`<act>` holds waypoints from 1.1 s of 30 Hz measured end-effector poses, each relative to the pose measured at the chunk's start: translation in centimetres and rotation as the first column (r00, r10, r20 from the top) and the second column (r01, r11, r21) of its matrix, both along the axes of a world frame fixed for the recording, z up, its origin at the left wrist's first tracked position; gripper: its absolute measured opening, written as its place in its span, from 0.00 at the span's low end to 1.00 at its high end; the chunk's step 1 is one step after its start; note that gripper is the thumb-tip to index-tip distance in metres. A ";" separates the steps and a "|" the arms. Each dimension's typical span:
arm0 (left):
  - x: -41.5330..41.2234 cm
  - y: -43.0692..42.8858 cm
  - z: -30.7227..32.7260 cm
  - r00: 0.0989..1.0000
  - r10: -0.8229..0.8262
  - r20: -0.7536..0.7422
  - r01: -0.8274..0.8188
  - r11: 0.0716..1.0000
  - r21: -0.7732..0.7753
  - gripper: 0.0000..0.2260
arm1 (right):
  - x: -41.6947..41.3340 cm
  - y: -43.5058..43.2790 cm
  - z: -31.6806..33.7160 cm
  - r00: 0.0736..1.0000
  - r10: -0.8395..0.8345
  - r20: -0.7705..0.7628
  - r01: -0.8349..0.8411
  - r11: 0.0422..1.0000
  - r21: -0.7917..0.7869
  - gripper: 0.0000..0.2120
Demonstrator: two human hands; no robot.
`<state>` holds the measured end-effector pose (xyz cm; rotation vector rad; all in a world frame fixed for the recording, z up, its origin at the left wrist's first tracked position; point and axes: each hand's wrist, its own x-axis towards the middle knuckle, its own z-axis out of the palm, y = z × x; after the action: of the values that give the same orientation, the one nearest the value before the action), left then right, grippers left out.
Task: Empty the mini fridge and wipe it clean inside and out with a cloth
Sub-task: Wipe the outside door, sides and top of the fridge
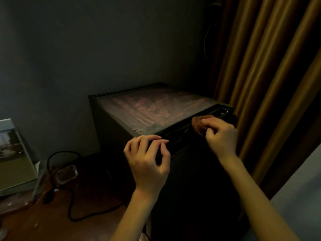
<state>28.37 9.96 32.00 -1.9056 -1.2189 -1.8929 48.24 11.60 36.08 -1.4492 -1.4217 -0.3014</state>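
Mini fridge [147, 112]: in the corner beside curtain [269, 66].
Left hand [147, 159]: curled on top front edge.
Right hand [220, 134]: bunching cloth [197, 123] at right front seam.
Advice: drag along seam, steady pressure.

The mini fridge [139, 110] stands between cable [73, 197] left and curtain [269, 66] right.

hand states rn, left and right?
Left hand: fingers curled over the top edge of the mini fridge door, gripping it.
Right hand: holds the brown cloth, pressed to that same edge.
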 end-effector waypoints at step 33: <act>0.8 0.6 -1.1 0.985 -0.086 0.151 0.076 0.994 0.072 0.10 | -8.7 -2.8 1.3 0.924 0.156 0.350 -0.124 0.986 -0.111 0.12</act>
<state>29.14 10.59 30.92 -1.8309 -1.1194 -2.1302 39.53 8.84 37.33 -1.4002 -1.8450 -0.4337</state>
